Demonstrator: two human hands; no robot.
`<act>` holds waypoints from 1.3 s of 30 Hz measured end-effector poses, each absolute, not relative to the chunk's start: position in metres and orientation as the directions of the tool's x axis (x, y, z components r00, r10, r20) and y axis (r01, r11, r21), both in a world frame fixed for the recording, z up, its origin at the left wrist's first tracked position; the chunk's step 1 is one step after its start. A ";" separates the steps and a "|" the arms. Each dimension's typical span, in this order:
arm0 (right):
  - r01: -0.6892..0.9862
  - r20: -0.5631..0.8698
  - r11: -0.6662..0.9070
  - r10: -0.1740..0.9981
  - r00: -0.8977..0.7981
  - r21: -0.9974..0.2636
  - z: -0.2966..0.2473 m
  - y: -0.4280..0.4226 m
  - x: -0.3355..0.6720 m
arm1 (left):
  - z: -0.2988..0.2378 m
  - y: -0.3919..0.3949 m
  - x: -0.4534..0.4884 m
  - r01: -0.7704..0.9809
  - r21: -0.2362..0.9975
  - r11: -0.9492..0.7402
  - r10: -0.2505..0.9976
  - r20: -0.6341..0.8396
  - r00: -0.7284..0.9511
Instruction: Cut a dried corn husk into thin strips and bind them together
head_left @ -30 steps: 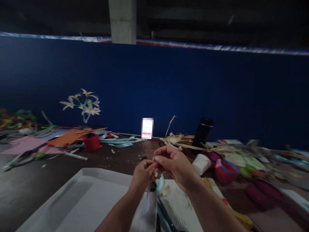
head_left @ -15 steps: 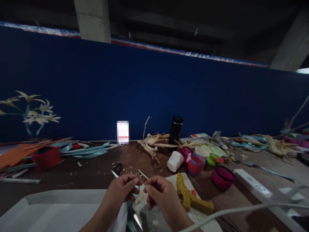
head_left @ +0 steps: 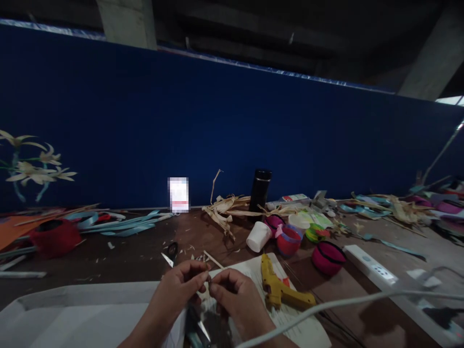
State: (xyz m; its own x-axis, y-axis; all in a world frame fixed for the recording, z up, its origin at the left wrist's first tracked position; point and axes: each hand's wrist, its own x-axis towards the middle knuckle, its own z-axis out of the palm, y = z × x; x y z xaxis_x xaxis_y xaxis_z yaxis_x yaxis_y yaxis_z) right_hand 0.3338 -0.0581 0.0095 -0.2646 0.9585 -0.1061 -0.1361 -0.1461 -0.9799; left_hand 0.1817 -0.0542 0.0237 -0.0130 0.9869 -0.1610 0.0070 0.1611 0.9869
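The left hand (head_left: pixel 181 286) and the right hand (head_left: pixel 234 292) meet low in the middle, over the near edge of the surface (head_left: pixel 137 256). The fingertips of both are pinched narrow on one small pale piece (head_left: pixel 203 293), which is too small to tell what it is.

One white tray (head_left: pixel 72 295) lies to the left of the hands, and I cannot see anything in it. One white cup (head_left: pixel 258 237) lies on its side, with its opening turned away. One black flask (head_left: pixel 259 190) stands upright behind it, closed. Four small coloured pots are just right of the cup: a pink pot (head_left: pixel 274 223), a red pot (head_left: pixel 289 241), a green pot (head_left: pixel 314 233) and a magenta pot (head_left: pixel 328 258). What they hold does not show. A fifth pot, dark red (head_left: pixel 54 237), stands far to the left among blue ribbons (head_left: pixel 126 224).

One yellow glue gun (head_left: pixel 279 287) lies on a paper sheet (head_left: pixel 304 331) beside the right hand. One pair of scissors (head_left: pixel 170 253) lies just behind the left hand. One power strip (head_left: pixel 369 263) lies at the right.
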 end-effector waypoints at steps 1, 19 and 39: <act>-0.128 -0.110 -0.145 0.962 -0.249 -0.981 0.010 -0.058 0.334 | 0.025 -0.055 0.181 0.009 0.986 0.166 0.986 -0.166 -0.017; 0.020 -0.077 -0.074 0.977 -0.197 -0.997 0.018 -0.062 0.333 | 0.028 -0.059 0.180 0.168 0.980 0.108 0.994 -0.111 0.008; 0.047 -0.101 -0.095 0.982 -0.158 -0.994 0.015 -0.061 0.331 | 0.032 -0.064 0.181 0.167 0.979 0.117 0.992 -0.122 0.023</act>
